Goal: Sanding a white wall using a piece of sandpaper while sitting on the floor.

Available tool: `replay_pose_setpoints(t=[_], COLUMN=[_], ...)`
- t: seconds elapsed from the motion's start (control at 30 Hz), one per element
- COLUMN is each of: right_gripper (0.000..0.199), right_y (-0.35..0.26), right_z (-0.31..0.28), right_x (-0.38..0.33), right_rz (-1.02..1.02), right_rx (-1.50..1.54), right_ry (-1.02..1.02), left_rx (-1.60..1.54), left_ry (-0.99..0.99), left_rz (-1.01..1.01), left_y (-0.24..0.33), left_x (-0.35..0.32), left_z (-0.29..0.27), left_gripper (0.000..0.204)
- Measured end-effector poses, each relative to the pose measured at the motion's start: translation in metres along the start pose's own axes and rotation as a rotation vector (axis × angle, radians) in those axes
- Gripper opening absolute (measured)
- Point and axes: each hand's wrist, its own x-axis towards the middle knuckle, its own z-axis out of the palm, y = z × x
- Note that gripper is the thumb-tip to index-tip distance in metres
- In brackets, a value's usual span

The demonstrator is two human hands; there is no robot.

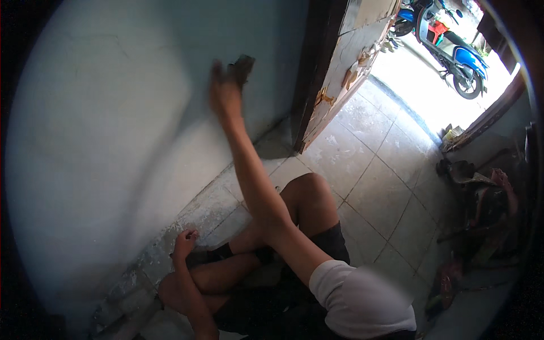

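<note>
My right arm reaches up and away to the pale wall (113, 113). At its end my right hand (226, 93), a little blurred, is closed on a dark, flat, roughly rectangular piece (243, 67) held against or very near the wall. The piece's exact kind does not show. Low on the left, my left hand (185, 245) hangs over my folded leg by the foot of the wall. Its fingers are loosely bent and somewhat apart, with nothing visible in them. I sit on the floor with legs bent, one knee (314, 190) raised.
Beyond the wall stands a dark door frame (317, 62) beside a panel (362, 51) with peeling, chipped paint. Tiled floor (374, 175) runs to a bright doorway, where a blue motorbike (447, 45) is parked outside. Dim clutter (481, 198) lies along the right side.
</note>
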Motion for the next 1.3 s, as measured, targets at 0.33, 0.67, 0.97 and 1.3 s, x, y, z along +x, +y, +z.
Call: replay_pose_setpoints(t=[0.33, 0.67, 0.97, 1.3], right_gripper=[0.085, 0.086, 0.085, 0.069], right_y=[-0.051, 0.067, 0.173, 0.112], right_z=[0.018, 0.003, 0.040, 0.008], right_x=[0.009, -0.063, -0.156, -0.140], right_rz=[-0.384, 0.180, 0.959, -0.125], right_rx=[-0.030, 0.012, 0.523, 0.017], right_ry=[0.080, -0.051, -0.077, -0.277], left_rx=[-0.102, -0.117, -0.197, -0.034], left_ry=[-0.109, -0.151, -0.190, -0.189], left_rz=[-0.054, -0.002, -0.051, -0.100], left_y=[0.010, -0.014, -0.011, 0.000], left_x=[-0.001, 0.008, 0.006, 0.004], left_z=[-0.002, 0.003, 0.002, 0.002], left_gripper=[0.033, 0.032, 0.033, 0.030])
